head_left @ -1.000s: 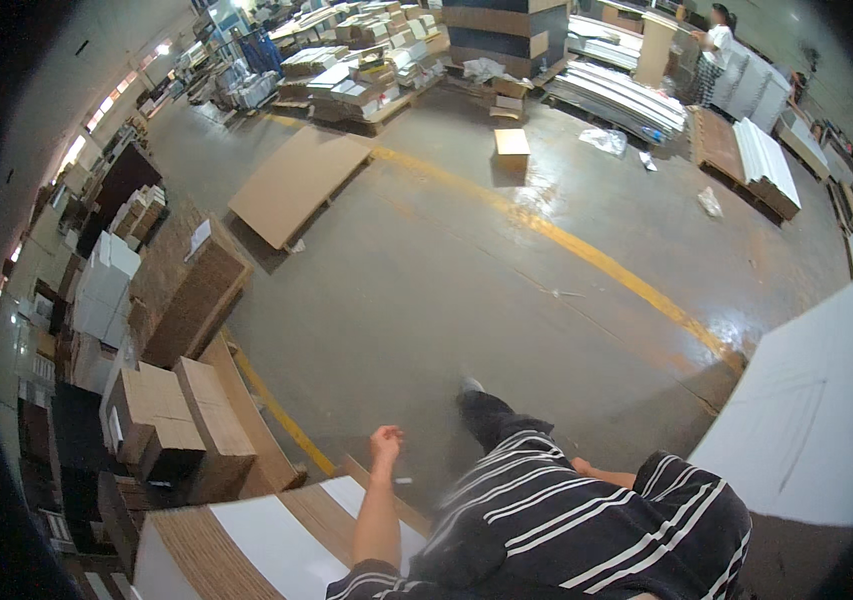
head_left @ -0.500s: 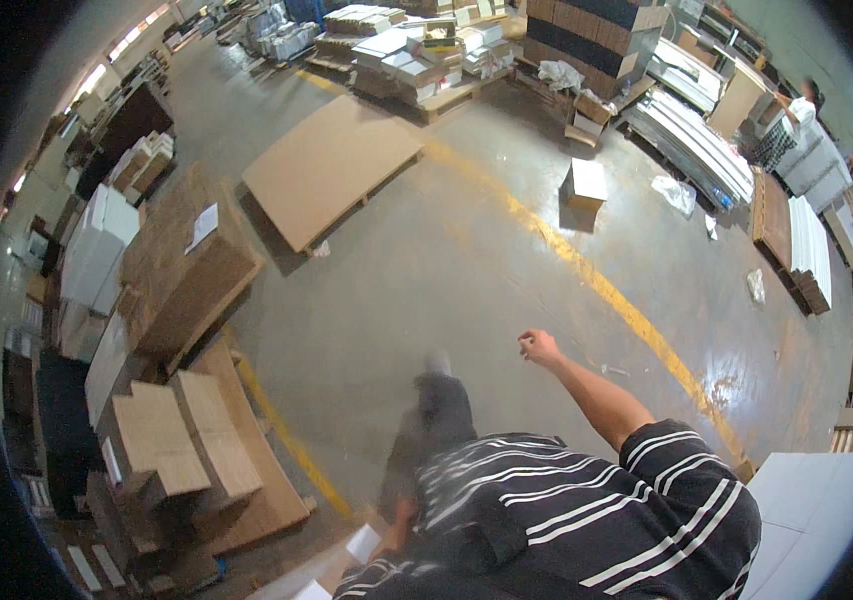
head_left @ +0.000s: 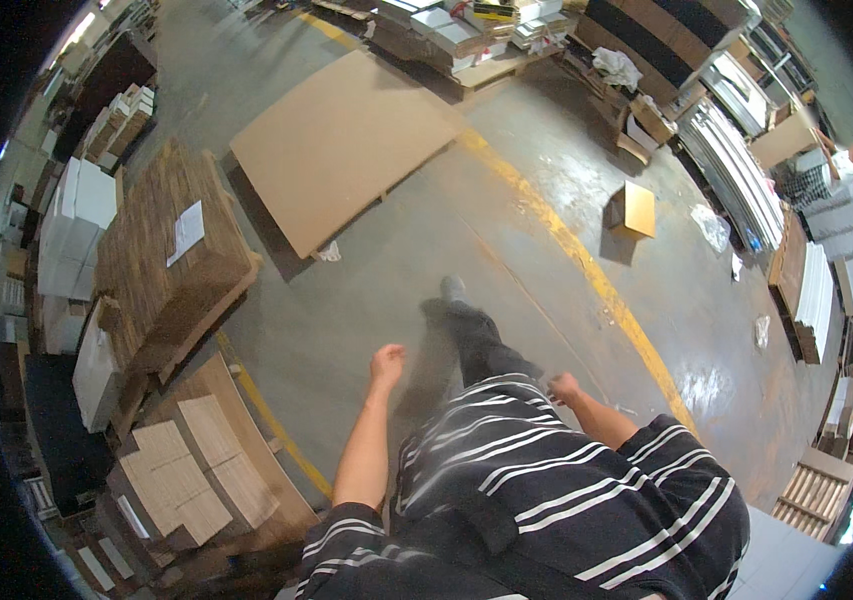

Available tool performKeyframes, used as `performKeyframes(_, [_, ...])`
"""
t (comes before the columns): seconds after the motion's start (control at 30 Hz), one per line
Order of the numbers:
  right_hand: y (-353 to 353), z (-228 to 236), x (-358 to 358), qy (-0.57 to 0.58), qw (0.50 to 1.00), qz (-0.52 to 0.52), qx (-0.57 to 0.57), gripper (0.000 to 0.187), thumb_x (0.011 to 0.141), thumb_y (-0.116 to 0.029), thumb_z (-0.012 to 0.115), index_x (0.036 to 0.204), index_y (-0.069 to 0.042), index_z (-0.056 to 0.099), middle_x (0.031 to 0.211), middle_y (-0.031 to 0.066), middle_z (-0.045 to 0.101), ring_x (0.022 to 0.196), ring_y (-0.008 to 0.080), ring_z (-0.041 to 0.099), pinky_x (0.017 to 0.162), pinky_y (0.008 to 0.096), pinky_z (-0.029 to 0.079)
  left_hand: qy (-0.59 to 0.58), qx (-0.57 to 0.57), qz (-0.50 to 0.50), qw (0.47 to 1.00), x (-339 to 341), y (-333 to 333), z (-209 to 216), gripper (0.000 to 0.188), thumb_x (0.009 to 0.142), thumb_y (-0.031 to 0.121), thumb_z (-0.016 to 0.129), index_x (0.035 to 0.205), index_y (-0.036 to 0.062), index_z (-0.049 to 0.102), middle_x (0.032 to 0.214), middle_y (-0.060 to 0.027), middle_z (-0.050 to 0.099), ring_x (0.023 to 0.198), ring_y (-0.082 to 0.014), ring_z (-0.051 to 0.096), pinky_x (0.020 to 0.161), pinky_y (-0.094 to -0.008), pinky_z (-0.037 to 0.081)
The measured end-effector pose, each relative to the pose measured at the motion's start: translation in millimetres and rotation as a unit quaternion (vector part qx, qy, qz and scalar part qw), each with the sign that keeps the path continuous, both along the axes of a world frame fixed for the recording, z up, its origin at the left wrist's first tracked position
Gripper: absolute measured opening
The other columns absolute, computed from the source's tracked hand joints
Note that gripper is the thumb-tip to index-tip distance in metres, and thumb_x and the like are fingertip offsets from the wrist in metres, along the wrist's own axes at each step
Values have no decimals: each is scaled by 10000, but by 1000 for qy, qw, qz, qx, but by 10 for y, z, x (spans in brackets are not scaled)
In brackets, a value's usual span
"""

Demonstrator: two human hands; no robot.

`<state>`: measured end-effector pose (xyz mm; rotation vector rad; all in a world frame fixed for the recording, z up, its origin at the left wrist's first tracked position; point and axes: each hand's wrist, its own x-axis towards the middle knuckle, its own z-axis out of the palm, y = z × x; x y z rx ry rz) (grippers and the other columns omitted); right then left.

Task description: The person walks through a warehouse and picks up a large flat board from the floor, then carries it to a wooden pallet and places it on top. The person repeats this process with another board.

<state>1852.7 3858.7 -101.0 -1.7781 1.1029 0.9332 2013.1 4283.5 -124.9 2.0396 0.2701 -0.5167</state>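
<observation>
My left hand [head_left: 387, 366] is out in front of my body over the grey floor, its fingers curled in and nothing visible in them. Close to my right hip is my right hand [head_left: 564, 388], loosely bent with a small gap between thumb and fingers; it looks empty. Neither hand touches anything. Between them shows my dark-trousered leg, with a light grey shoe [head_left: 453, 289] stepping forward. The nearest things to the left are light wood-coloured panels [head_left: 174, 475] stacked on a brown board.
A wide brown board [head_left: 346, 140] lies low ahead. On the left stands a tall stack of brown panels [head_left: 171, 260] with a paper on top. A small carton [head_left: 634, 212] sits beyond the yellow floor line [head_left: 586, 270]. Another person [head_left: 836, 165] stands at the far right among stacked panels.
My left hand has swung forward from low beside my body. My right hand has drawn back toward my hip. The scene has shifted as I walk, and the carton and boards look nearer.
</observation>
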Motion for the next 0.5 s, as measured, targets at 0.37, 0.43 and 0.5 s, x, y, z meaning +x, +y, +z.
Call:
performKeyframes(0.37, [513,-73,4282,-128,988,49,73,249,837,-202,548,948,11,613,713,95,645,553,172,607,452,294,473,79,123,76,986,1902,189,784,244,791,54,510,1009,13,614,961,-163,650,931,-281,619,809,-353,467])
performKeyframes(0.43, [742,7,5111,-144,983,40,105,269,851,-206,536,998,12,593,766,99,650,587,178,616,484,292,483,112,113,101,982,2275,304,733,274,805,83,534,1063,-3,574,1038,-193,619,977,-308,597,832,-360,455])
performKeyframes(0.5, [915,38,5717,-127,981,17,144,284,876,-199,509,1067,6,560,845,114,643,665,195,623,555,305,495,138,131,93,977,2546,356,599,283,815,103,545,1072,-13,562,1039,-204,615,983,-318,591,839,-370,450])
